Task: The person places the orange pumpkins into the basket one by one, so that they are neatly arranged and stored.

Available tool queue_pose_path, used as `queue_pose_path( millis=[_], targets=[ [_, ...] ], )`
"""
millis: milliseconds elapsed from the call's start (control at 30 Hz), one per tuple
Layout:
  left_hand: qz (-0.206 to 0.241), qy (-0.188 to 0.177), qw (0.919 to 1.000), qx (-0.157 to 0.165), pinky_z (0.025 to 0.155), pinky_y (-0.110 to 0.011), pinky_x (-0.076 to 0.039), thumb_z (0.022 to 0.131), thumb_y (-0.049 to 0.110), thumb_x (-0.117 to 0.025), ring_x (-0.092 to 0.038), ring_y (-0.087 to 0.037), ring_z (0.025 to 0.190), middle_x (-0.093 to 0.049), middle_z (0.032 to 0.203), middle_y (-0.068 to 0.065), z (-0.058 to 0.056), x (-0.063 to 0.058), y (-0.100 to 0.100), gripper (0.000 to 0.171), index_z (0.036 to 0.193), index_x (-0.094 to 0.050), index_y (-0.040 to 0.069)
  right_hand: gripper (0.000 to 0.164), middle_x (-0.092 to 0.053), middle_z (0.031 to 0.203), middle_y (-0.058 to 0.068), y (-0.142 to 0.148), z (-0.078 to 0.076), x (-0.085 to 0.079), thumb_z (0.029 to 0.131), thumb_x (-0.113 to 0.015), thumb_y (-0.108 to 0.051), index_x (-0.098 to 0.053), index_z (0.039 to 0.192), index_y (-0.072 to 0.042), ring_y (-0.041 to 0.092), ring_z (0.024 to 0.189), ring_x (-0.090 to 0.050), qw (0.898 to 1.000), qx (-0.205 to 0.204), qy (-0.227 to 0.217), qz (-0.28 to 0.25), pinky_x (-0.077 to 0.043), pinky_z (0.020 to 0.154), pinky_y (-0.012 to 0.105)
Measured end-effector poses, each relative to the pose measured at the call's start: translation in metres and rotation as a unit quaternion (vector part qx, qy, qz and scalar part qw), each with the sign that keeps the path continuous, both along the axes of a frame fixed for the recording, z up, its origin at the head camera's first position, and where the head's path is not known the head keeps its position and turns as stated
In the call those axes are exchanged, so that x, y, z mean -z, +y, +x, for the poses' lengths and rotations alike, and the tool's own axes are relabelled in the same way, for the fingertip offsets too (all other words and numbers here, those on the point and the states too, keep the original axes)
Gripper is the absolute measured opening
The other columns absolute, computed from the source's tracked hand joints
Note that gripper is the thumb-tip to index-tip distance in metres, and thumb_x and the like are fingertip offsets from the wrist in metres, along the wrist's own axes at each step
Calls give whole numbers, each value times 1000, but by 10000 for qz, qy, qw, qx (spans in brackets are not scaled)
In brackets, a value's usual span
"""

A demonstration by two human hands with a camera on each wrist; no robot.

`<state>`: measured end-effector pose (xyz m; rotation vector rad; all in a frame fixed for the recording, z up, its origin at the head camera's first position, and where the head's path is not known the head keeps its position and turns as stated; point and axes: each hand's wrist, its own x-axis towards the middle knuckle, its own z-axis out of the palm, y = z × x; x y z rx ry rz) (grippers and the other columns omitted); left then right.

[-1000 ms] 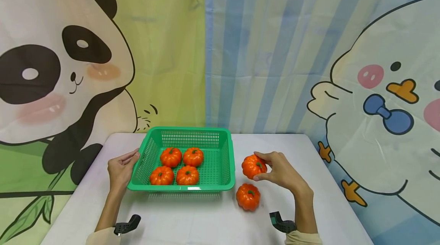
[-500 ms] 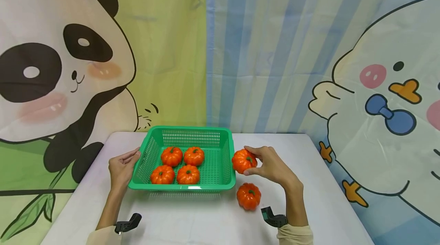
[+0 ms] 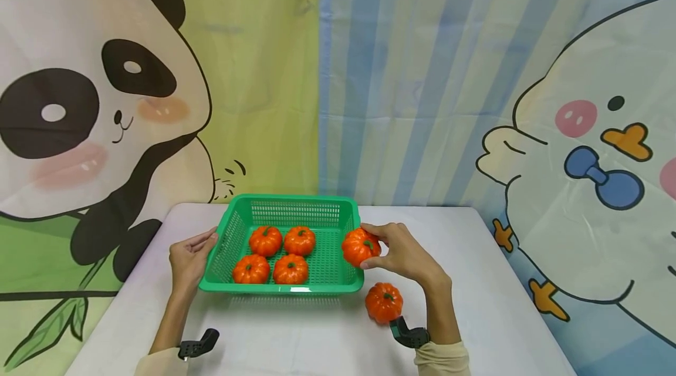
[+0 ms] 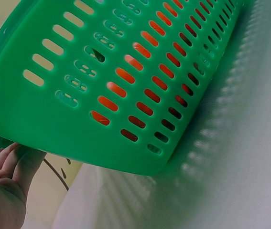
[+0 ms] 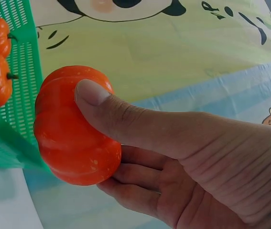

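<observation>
A small orange pumpkin (image 3: 359, 248) is gripped between thumb and fingers of my right hand (image 3: 402, 254), over the right rim of the green basket. In the right wrist view that pumpkin (image 5: 75, 131) shows close up, the thumb across its side. My left hand (image 3: 189, 260) holds the left rim of the green basket (image 3: 280, 289); in the left wrist view the curled fingers (image 4: 23, 167) sit under the rim. Several pumpkins (image 3: 290, 269) lie in the left and middle of the basket. Another pumpkin (image 3: 384, 302) rests on the table, in front of the basket's right corner.
The basket stands on a white table (image 3: 296, 341). Behind the table hangs a curtain (image 3: 391, 83) printed with a panda and a white bird. A black wrist camera (image 3: 409, 335) on the right arm is beside the table pumpkin.
My right hand has carried its pumpkin leftward, from beside the basket to over its right rim. The left hand has kept its hold on the basket.
</observation>
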<state>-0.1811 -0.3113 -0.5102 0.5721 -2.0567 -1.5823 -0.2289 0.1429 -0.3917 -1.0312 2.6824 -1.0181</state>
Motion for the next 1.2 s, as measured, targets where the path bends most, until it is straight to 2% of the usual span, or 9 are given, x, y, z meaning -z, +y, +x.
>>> queue_pose_path(
  millis=[300,500,600,733,833,1000,1200],
  targets=[
    [26,-24,10000,-13,80,-2,-48,91,30,-75,-66,16,91,-76,113,-1,-1,2,2,37,120,-74,7,76,-72,126,-6,-13,-1,0,76,-89,-33,-58,142,-11,11,113,-64,9998,-29,30,181,-54,101,42],
    [-53,-76,9999,-83,80,-1,-47,92,31,-75,-65,16,91,-76,113,0,-2,2,1,37,119,-74,7,78,-72,128,-3,-19,-2,1,76,-89,-30,-57,142,-7,13,114,-65,9998,-178,-35,107,-54,102,44],
    [-64,-51,9999,-77,81,-1,-47,92,30,-75,-65,16,93,-76,114,-1,-2,2,1,37,119,-74,6,79,-71,129,-3,-22,-3,4,75,-90,-30,-56,143,-8,12,114,-65,9996,-236,-23,136,-54,102,41],
    [-61,-42,9999,-69,81,-1,-47,92,30,-75,-66,16,92,-76,114,-1,-2,1,1,37,119,-74,6,80,-70,131,-6,-28,-5,10,75,-90,-32,-56,144,-12,6,110,-64,9992,-292,9,269,-54,95,29],
    [13,14,10000,-40,80,-2,-48,92,27,-75,-66,16,90,-76,113,0,-2,1,1,36,120,-74,5,79,-70,131,-5,-32,-6,11,75,-90,-33,-56,144,-12,5,107,-63,9989,-326,39,338,-54,92,26],
    [90,82,9999,13,77,-4,-50,92,24,-75,-67,15,87,-77,112,1,-2,1,1,35,120,-73,4,79,-70,132,-4,-40,-5,13,74,-90,-33,-57,143,-13,8,109,-61,9985,-340,65,430,-53,97,30],
    [30,111,9999,-23,76,-4,-50,91,23,-76,-67,15,85,-77,113,-2,-3,2,1,33,119,-74,4,78,-67,137,-1,-50,-6,18,74,-91,-29,-58,142,-10,9,109,-59,9978,-497,-117,430,-51,99,32]
  ],
)
